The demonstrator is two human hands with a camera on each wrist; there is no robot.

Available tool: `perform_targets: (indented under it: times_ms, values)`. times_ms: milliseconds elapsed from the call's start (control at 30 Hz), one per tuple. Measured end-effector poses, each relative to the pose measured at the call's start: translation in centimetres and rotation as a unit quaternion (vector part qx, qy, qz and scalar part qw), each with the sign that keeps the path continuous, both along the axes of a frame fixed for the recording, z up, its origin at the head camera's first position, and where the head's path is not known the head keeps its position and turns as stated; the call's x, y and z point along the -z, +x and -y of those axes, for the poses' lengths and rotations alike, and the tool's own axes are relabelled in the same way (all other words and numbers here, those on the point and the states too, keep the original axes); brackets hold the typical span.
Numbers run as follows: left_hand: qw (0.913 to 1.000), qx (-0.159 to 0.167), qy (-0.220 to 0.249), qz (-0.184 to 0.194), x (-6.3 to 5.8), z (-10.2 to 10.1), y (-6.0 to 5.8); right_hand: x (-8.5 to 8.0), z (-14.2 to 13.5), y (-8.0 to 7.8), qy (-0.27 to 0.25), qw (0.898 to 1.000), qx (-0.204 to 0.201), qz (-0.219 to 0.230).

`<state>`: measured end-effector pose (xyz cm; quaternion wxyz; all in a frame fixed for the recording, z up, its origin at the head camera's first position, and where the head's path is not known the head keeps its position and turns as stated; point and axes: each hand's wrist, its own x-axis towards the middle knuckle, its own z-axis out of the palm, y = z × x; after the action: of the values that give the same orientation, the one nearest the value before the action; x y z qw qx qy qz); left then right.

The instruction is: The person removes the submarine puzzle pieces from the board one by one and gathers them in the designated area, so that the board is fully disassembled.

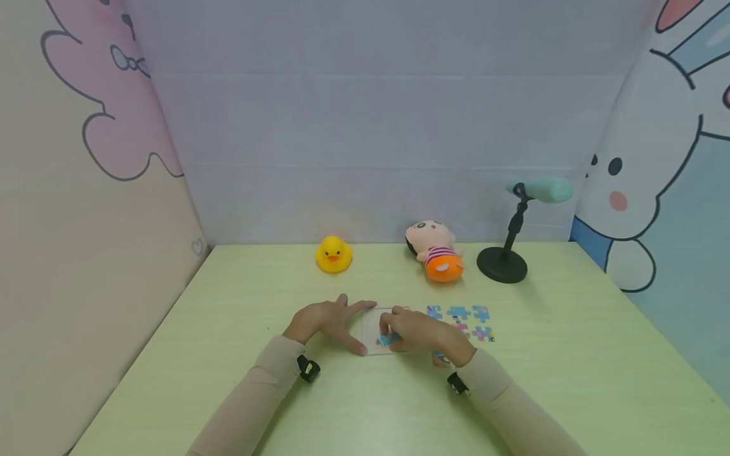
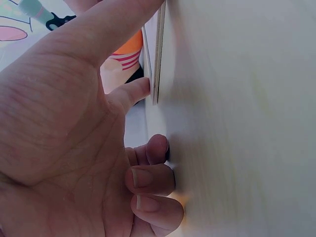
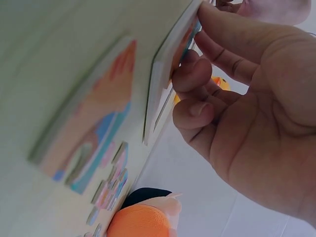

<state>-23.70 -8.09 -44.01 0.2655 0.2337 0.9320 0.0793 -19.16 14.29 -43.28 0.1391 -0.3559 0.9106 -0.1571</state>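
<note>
A white puzzle board (image 1: 371,324) lies flat between the two hands. My left hand (image 1: 331,321) braces its left side, thumb and index finger spread to its two left corners; in the left wrist view the other fingers (image 2: 155,180) curl down at the tabletop. Over the board, my right hand (image 1: 415,330) pinches a blue and peach puzzle piece (image 1: 388,339) with thumb and fingertips, low against the board surface. The right wrist view shows that piece (image 3: 182,49) partly hidden by the fingers. Right of the board is a loose puzzle piece (image 3: 96,121), mostly covered by the right wrist in the head view.
Several loose puzzle pieces (image 1: 458,312) lie right of the board. Farther back stand a yellow rubber duck (image 1: 333,254), a plush doll (image 1: 438,253) in orange shorts and a black stand (image 1: 502,265) with a mint-green top. A pale back wall and patterned side panels enclose the table.
</note>
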Motion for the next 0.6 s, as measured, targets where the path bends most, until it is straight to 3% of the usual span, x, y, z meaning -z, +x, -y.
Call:
perform_targets:
  times_ms: [600]
  values:
    - [1.0, -0.004, -0.005, 0.001, -0.21, -0.14, 0.0, 0.05, 0.14, -0.13, -0.004, 1.0, 0.02, 0.011]
